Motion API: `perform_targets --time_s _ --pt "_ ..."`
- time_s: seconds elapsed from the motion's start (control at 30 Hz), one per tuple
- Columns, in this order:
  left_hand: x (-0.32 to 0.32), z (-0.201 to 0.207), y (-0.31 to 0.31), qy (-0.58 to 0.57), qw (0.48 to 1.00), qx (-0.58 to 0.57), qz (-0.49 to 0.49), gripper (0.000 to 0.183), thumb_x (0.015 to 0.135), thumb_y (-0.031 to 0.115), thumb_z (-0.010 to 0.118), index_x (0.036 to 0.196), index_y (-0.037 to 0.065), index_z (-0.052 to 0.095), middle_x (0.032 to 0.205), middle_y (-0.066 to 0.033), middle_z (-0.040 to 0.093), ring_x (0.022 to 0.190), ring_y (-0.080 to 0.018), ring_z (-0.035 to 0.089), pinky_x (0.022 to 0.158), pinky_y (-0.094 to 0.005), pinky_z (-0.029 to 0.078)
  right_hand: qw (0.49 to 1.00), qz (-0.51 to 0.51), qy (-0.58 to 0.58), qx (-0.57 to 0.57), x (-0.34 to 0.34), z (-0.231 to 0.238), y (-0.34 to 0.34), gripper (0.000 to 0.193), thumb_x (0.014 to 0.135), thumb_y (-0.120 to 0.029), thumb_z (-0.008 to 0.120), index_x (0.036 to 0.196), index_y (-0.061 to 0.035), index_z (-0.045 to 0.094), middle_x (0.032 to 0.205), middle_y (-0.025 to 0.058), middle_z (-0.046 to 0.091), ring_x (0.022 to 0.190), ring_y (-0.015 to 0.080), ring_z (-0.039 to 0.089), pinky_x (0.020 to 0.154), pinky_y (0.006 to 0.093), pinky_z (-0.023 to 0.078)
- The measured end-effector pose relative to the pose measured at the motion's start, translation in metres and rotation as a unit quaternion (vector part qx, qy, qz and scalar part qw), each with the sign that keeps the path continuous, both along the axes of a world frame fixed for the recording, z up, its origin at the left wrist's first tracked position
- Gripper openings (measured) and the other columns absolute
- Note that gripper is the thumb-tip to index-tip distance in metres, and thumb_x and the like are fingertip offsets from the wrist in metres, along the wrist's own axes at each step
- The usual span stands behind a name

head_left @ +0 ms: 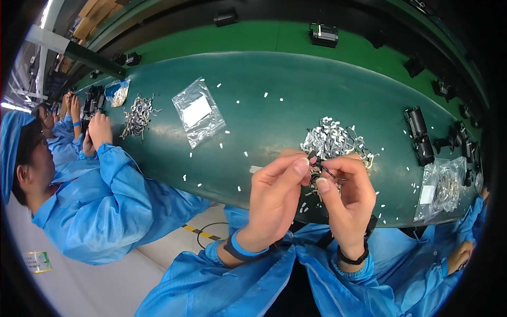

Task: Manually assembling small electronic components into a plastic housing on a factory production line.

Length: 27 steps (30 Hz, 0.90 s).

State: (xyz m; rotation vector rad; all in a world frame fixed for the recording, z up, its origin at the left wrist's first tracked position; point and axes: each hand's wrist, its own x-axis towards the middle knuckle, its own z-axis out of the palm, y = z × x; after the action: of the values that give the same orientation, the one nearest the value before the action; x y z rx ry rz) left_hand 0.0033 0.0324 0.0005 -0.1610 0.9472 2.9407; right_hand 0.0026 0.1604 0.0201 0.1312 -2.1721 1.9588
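Above the near edge of the green table, my left hand [279,191] pinches a short black cable [332,175] by its dark end between thumb and fingers. My right hand [349,196] is closed on the same cable a little to the right, thumb against curled fingers. The exact shape of the piece between the fingertips is partly hidden. Just beyond the hands lies a heap of small cables [330,138] with white, black and grey parts. Some of its strands show between my hands.
Small white bits are scattered over the green table [264,127]. A clear bag with a white label [198,113] and another cable pile [138,116] lie to the left. Black devices [419,134] and a bag of parts [442,190] are on the right. Co-workers in blue [105,201] sit alongside.
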Motion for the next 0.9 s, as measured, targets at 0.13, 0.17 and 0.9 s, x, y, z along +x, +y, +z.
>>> perform_targets --time_s 0.13,0.17,0.9 --pt "0.004 -0.002 0.008 0.029 0.996 -0.080 0.029 0.015 0.096 -0.001 0.063 0.108 -0.006 0.070 0.107 -0.0073 0.060 0.095 -0.0122 0.056 0.081 -0.0266 0.045 0.991 0.030 -0.030 -0.130 0.002 0.001 -0.002 0.017 0.086 0.008 0.069 0.102 0.0054 0.062 0.096 0.0090 0.062 0.078 0.0125 0.058 0.072 0.0243 0.049" --pt "0.004 -0.004 0.008 0.029 0.996 -0.078 0.027 0.015 0.096 -0.001 0.063 0.108 -0.006 0.070 0.107 -0.0073 0.060 0.095 -0.0122 0.056 0.081 -0.0266 0.045 0.986 0.030 -0.042 -0.159 0.002 0.001 -0.001 0.016 0.087 0.008 0.068 0.102 0.0054 0.061 0.096 0.0087 0.062 0.080 0.0124 0.059 0.073 0.0241 0.049" --pt "0.004 0.002 -0.013 0.136 0.918 -0.372 0.004 0.022 0.086 -0.012 0.069 0.108 -0.008 0.071 0.105 -0.0161 0.070 0.095 -0.0194 0.067 0.080 -0.0274 0.054 0.886 -0.001 0.332 0.323 -0.008 -0.009 0.026 0.031 0.056 -0.009 0.075 0.087 -0.0043 0.074 0.093 0.0052 0.069 0.083 0.0220 0.066 0.065 0.0303 0.049"
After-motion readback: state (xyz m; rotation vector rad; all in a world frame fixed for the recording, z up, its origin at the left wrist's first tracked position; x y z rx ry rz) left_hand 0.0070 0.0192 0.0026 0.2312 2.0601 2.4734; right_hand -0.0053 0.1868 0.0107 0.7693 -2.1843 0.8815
